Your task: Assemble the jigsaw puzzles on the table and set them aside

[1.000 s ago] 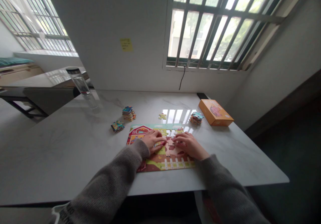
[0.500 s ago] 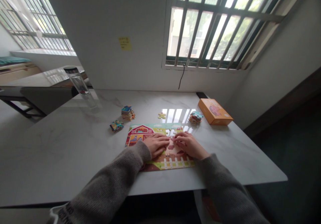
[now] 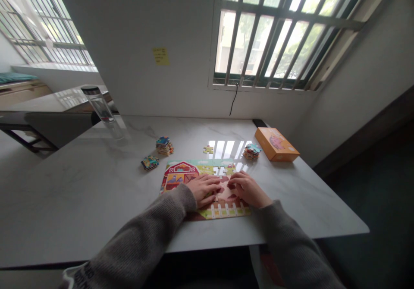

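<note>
A farm jigsaw puzzle [image 3: 181,179] with a red barn, a pink animal and a white fence lies flat on the white table. Near its top edge, right of the middle, a gap shows the tabletop. My left hand [image 3: 203,189] rests on the middle of the puzzle, fingers stretched out to the right. Over the puzzle's right part is my right hand [image 3: 248,187], its fingers bent and the fingertips on the pink animal; whether a piece is under them cannot be made out. Beyond the puzzle lies a single yellow-green piece [image 3: 208,149].
Puzzle pieces are stacked at the back left [image 3: 164,146] and back right [image 3: 252,151], with a low pile [image 3: 150,163] farther left. An orange box [image 3: 277,144] stands at the right, and a clear bottle [image 3: 101,105] at the back left.
My right hand has shifted slightly to the right and its fingers have curled more. My left hand has moved barely to the right, still flat on the puzzle.
</note>
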Motion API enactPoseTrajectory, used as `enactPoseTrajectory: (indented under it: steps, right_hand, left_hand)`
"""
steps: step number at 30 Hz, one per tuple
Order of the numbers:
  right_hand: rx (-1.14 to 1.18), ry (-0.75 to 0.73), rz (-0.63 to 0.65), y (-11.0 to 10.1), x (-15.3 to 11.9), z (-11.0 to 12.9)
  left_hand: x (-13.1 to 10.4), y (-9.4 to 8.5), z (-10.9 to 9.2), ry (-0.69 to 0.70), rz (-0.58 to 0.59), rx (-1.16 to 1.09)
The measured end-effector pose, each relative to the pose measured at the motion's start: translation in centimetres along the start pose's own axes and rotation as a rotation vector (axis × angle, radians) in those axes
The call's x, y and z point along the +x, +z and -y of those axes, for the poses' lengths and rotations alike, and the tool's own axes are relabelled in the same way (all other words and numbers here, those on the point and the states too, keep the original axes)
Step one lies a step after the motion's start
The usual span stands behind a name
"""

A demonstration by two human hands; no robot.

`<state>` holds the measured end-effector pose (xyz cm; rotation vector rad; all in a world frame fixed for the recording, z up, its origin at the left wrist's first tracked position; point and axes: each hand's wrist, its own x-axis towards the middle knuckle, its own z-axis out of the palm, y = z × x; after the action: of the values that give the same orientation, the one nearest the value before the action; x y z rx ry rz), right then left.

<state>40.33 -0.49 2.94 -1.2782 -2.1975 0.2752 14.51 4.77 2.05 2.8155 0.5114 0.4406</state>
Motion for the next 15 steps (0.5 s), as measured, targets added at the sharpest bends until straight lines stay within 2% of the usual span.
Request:
enactPoseTrajectory:
  steps: [5, 8, 12, 15]
  right_hand:
    - [-0.036, 0.006, -0.012, 0.1, 0.2, 0.1]
    - [-0.070, 0.007, 0.013, 0.1, 1.2, 0.0]
    - [-0.027, 0.062, 0.068, 0.1, 4.0, -1.2]
    - [-0.131, 0.087, 0.061, 0.3, 6.8, -2.7]
  left_hand:
    - [0.1, 0.2, -0.1, -0.011, 0.019, -0.072]
    - [0.1, 0.0, -0.1, -0.009, 0.000, -0.128]
    - [0.1, -0.6, 0.4, -0.004, -0.078, -0.197]
    - [-0.2, -1.4, 1.8, -0.099, -0.162, -0.132]
